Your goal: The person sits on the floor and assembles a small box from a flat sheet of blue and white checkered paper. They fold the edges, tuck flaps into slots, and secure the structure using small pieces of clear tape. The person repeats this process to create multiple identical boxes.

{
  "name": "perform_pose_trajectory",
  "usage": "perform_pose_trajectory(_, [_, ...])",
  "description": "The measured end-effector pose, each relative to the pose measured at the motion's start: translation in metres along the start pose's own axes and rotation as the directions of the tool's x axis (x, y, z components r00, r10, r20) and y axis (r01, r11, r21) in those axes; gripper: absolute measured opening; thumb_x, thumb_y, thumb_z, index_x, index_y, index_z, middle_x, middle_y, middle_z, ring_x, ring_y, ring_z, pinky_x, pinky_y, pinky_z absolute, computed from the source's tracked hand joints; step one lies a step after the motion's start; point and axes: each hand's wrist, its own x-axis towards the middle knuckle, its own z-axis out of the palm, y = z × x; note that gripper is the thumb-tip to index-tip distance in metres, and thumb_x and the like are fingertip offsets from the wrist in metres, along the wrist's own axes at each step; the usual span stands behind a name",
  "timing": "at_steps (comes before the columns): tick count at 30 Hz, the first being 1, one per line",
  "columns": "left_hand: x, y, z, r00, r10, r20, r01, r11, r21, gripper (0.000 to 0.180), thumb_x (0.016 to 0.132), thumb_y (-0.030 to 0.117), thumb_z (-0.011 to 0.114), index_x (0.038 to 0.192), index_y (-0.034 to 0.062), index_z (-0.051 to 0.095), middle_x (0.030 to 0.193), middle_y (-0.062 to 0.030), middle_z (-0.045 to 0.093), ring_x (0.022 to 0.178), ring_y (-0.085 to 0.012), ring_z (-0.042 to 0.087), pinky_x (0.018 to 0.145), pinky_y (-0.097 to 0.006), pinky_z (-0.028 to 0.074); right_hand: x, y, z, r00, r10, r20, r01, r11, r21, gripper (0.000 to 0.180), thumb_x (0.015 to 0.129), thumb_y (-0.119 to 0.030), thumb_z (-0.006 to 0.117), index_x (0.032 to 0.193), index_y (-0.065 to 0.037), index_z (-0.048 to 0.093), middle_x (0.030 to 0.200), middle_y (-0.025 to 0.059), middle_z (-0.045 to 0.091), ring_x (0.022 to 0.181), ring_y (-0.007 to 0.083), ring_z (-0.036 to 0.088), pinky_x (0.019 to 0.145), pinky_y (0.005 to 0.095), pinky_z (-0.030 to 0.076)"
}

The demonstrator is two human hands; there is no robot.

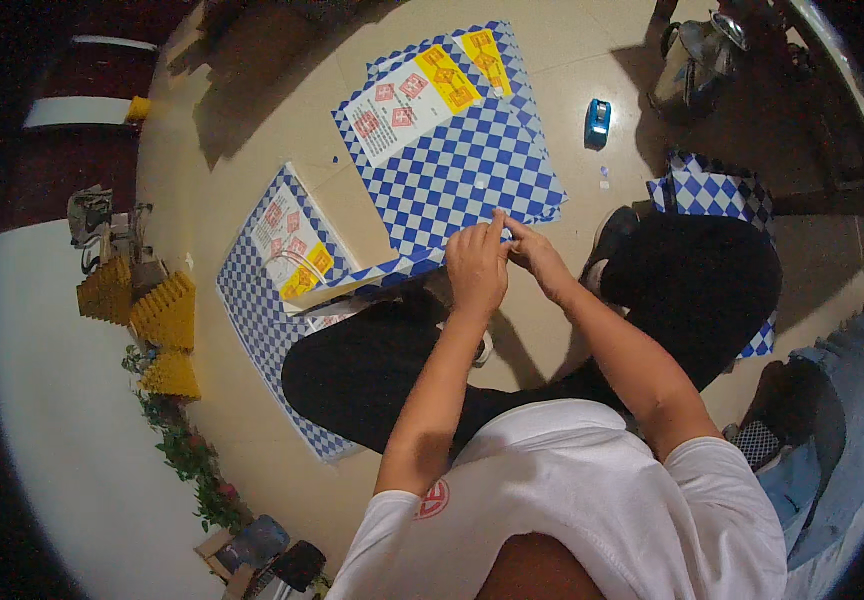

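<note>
A blue-and-white checkered sheet [442, 185] with white and yellow printed panels lies on the floor in front of me. Along its near side runs a raised checkered edge that stretches leftward. My left hand [477, 268] is closed on this edge near its right end, with its fingers pressed together. Beside it, my right hand [540, 258] pinches the near right corner; the two hands almost touch. Exactly how the fingertips grip the material is partly hidden. To the left, another checkered piece [252, 275] with a printed panel reaches down past my left knee.
A blue tape dispenser [598, 123] sits on the tiled floor [572, 70] to the right. Farther right stand a metal kettle [690, 70] and more folded checkered material [717, 190] by my right knee. Yellow ridged objects [164, 310] and leafy plants [187, 445] line the left wall.
</note>
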Motion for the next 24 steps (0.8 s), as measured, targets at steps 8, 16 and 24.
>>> perform_pose_trajectory(8, [0.009,-0.011,0.008,1.0,-0.01,0.017,0.011,0.998,-0.06,0.045,0.089,0.013,0.066,0.132,0.0032,0.058,0.108,-0.0135,0.066,0.103,-0.0315,0.059,0.094,-0.045,0.04,0.014,0.008,-0.003,0.989,-0.05,-0.139,0.065,0.992,0.105,0.045,0.103,-0.024,0.055,0.144,-0.006,0.055,0.093,-0.0035,0.059,0.084,0.0079,0.053,0.082,0.0251,0.047])
perform_pose_trajectory(16, [0.015,-0.012,0.005,0.983,-0.185,-0.001,0.177,0.945,-0.274,0.032,0.081,0.012,0.076,0.11,0.0092,0.064,0.103,-0.0085,0.071,0.1,-0.0321,0.063,0.095,-0.044,0.041,0.0,-0.006,0.006,0.906,-0.258,-0.337,0.231,0.966,-0.119,0.014,0.096,-0.007,0.061,0.108,-0.002,0.065,0.104,0.0061,0.069,0.097,0.015,0.065,0.086,0.0307,0.053])
perform_pose_trajectory(24, [0.02,-0.01,-0.001,0.966,-0.252,0.055,0.256,0.909,-0.328,0.028,0.078,0.01,0.078,0.103,0.0108,0.066,0.097,-0.007,0.073,0.095,-0.0307,0.066,0.092,-0.042,0.044,-0.007,-0.019,0.006,0.894,-0.362,-0.264,0.221,0.868,-0.445,0.016,0.093,-0.013,0.068,0.103,-0.001,0.066,0.096,0.0071,0.071,0.094,0.0163,0.068,0.088,0.0318,0.053])
